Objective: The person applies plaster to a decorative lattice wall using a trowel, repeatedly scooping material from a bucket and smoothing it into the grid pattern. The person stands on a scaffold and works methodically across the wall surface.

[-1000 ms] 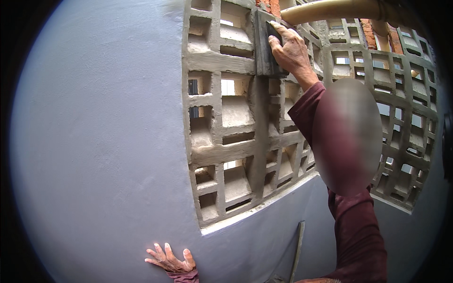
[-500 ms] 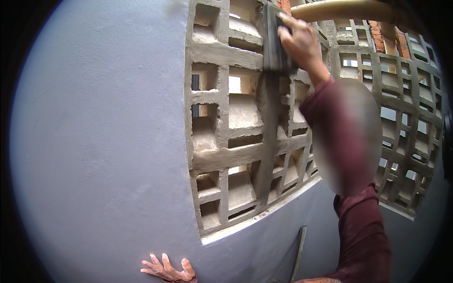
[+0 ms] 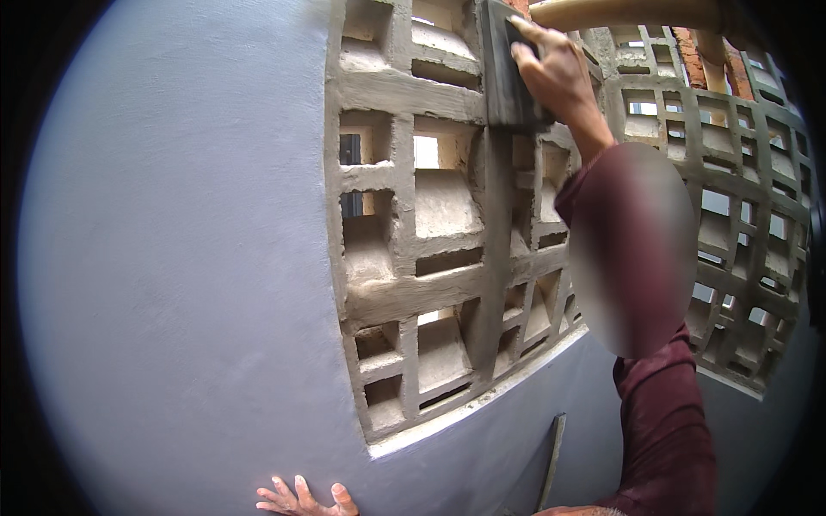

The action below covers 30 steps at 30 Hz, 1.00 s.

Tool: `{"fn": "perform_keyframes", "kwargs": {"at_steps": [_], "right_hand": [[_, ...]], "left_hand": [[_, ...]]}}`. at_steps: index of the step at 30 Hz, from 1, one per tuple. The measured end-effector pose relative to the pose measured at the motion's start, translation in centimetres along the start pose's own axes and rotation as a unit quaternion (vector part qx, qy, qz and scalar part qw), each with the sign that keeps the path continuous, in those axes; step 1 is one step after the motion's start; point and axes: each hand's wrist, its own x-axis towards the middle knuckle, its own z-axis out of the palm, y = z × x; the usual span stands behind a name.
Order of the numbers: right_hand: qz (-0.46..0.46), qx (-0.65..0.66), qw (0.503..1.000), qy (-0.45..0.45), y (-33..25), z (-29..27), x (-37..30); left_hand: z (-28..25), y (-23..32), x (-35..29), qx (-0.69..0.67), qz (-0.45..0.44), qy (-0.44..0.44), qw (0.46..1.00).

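Note:
High on the lattice wall, my right hand (image 3: 557, 76) grips a dark, flat, rectangular plastering float (image 3: 509, 86), with the index finger stretched along it. The float lies against a vertical rib (image 3: 497, 215) of the grey cement lattice (image 3: 404, 99), whose square and oblong openings let light through. A darker grey tone runs down that rib below the float. The float's handle is mostly hidden by my hand. Low down, my left hand (image 3: 308, 500) rests with spread fingers against the smooth blue-grey wall (image 3: 189, 258); pale residue marks its fingertips.
A second lattice panel (image 3: 718, 142) stands at the right, round the corner. A thick bamboo pole (image 3: 632, 13) crosses the top right, near exposed red brick (image 3: 738, 76). A thin strip of wood (image 3: 552, 460) leans below the pale sill (image 3: 473, 402).
The float has shifted slightly right in the picture and looks sharper, still held high on the same rib. The lattice's left edge has slid a little left. My left hand stays on the wall.

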Motion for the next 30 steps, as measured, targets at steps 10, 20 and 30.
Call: {"fn": "perform_keyframes", "kwargs": {"at_steps": [10, 20, 30], "right_hand": [[0.219, 0.02, 0.974, -0.055, -3.1, -3.4, 6.9], [-0.013, -0.07, 0.997, 0.009, 0.1, -1.0, 0.0], [0.078, -0.129, 0.988, -0.032, 3.2, -1.0, 7.8]], "left_hand": [[0.5, 0.1, 0.4, -0.013, 0.008, -0.001, 1.0], [0.5, 0.4, 0.7, -0.003, 0.004, -0.012, 1.0], [0.0, 0.2, 0.2, 0.011, 0.013, 0.005, 1.0]]}}
